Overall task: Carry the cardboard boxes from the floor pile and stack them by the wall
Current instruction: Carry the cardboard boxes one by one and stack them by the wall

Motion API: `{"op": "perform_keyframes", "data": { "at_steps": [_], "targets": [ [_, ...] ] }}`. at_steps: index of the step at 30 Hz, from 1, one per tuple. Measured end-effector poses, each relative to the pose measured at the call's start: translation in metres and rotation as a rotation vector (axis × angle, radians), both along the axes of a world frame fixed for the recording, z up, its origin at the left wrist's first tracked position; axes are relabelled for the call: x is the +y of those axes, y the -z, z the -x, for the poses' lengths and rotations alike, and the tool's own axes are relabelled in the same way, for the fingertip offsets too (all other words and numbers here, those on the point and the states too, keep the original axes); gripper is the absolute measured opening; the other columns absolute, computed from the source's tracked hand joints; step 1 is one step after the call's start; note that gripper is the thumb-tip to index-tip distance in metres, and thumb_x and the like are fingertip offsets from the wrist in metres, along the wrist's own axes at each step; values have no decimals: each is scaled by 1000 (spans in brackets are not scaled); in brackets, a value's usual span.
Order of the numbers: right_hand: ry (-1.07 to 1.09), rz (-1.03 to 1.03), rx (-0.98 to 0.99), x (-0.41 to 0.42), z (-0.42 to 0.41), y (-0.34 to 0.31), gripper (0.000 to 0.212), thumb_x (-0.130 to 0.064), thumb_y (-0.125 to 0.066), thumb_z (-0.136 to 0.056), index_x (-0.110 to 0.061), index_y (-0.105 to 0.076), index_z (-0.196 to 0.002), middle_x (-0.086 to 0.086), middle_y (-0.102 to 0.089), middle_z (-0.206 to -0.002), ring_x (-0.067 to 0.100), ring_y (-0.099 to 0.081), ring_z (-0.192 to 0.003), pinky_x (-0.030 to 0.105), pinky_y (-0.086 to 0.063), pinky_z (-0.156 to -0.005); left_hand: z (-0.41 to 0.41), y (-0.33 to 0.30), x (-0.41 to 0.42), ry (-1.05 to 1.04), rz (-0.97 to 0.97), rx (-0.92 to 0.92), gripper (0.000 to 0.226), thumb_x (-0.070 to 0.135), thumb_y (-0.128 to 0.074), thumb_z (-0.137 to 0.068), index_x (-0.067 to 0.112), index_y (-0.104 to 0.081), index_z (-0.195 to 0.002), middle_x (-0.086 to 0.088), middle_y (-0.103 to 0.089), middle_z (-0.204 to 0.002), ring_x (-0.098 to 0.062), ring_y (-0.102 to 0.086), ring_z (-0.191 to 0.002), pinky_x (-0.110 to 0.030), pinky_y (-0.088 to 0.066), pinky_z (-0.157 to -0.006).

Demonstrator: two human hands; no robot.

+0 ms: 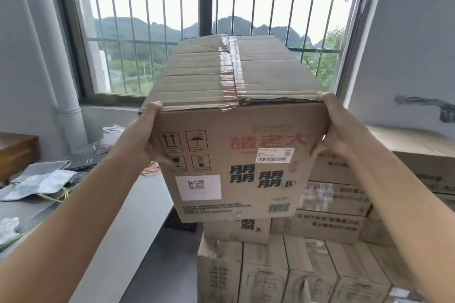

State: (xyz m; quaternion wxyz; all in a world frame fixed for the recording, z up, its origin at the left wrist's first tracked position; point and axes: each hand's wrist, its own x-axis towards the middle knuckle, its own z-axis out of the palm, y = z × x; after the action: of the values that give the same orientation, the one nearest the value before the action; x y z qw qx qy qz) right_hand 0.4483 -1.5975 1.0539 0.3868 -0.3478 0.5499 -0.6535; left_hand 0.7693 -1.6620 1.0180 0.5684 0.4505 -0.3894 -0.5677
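The left hand (150,130) and right hand (330,128) clamp the near top corners of the taped brown cardboard box (236,135), its long axis pointing away, above the stacked brown cardboard boxes (270,265).

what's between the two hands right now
In the head view, the taped cardboard box fills the whole gap: left hand grips its left side, right hand its right.
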Motion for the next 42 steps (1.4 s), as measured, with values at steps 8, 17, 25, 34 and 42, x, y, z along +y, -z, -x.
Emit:
{"op": "perform_keyframes", "data": {
  "at_steps": [8,17,25,34,42],
  "targets": [
    [45,54,17,-177,46,-7,16,-41,-52,-90,-27,-56,-85,-11,-59,-47,15,-61,-57,46,-52,-44,47,-16,-206,81,8,-6,23,48,-60,-84,26,-57,-91,-2,-62,-94,-32,-61,-89,-73,-46,-54],
    [126,-103,2,-302,91,18,23,-47,-48,-89,-29,-58,-98,-4,-57,-71,23,-59,-70,62,-47,-46,100,3,-347,170,-117,-56,26,50,-61,-83,27,-57,-94,-7,-65,-94,-36,-62,-86,-76,-43,-49],
    [137,-165,-21,-354,123,32,19,-46,-41,-94,-32,-53,-98,-3,-55,-79,26,-55,-77,80,-36,-66,128,-1,-400,220,-100,-186,43,53,-55,-87,22,-54,-118,-6,-59,-107,-29,-55,-96,-74,-46,-55],
    [21,-154,38,-350,137,41,34,-57,-38,-95,-37,-56,-116,-5,-60,-102,27,-57,-96,84,-37,-62,128,2,-395,257,-64,-175,40,59,-48,-89,28,-55,-113,-2,-57,-110,-28,-53,-102,-69,-50,-58],
    [106,-70,386,-286,131,103,64,-52,-48,-93,-34,-24,-150,-3,-36,-151,12,-40,-126,44,-40,-101,113,63,-346,16,164,-295,43,32,-48,-98,21,-40,-139,-3,-53,-127,-11,-57,-101,-37,-52,-79]
  ]
}}
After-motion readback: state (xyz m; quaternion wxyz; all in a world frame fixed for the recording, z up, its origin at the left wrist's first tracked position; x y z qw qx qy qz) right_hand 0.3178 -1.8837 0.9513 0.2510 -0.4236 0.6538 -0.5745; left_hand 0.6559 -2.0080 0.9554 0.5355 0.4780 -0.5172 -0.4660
